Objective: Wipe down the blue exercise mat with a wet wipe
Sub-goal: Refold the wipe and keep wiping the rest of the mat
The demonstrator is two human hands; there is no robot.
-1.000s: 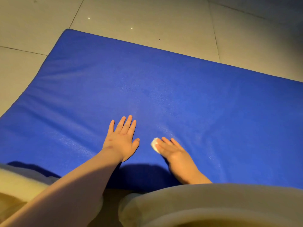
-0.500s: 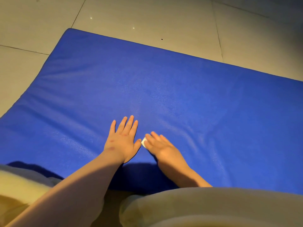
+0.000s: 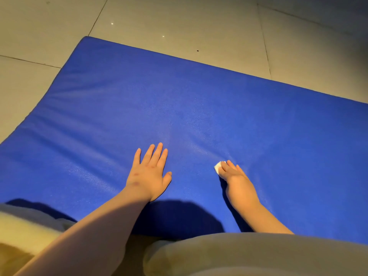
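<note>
The blue exercise mat (image 3: 199, 108) lies on a tiled floor and fills most of the view. My left hand (image 3: 148, 173) rests flat on the mat near its front edge, fingers straight and spread. To its right, my right hand (image 3: 236, 178) presses a small folded white wet wipe (image 3: 218, 166) against the mat with straight fingers. Only a corner of the wipe shows past the fingertips; the rest is hidden under the hand.
Grey floor tiles (image 3: 179, 22) surround the mat at the back and left. My legs in pale clothing (image 3: 239, 255) fill the bottom of the view, overlapping the mat's near edge. A dark shadow lies on the mat between my forearms.
My right hand slid the wipe left until it nearly touched my left hand, then swept it back to the right. My left hand stayed in place.
</note>
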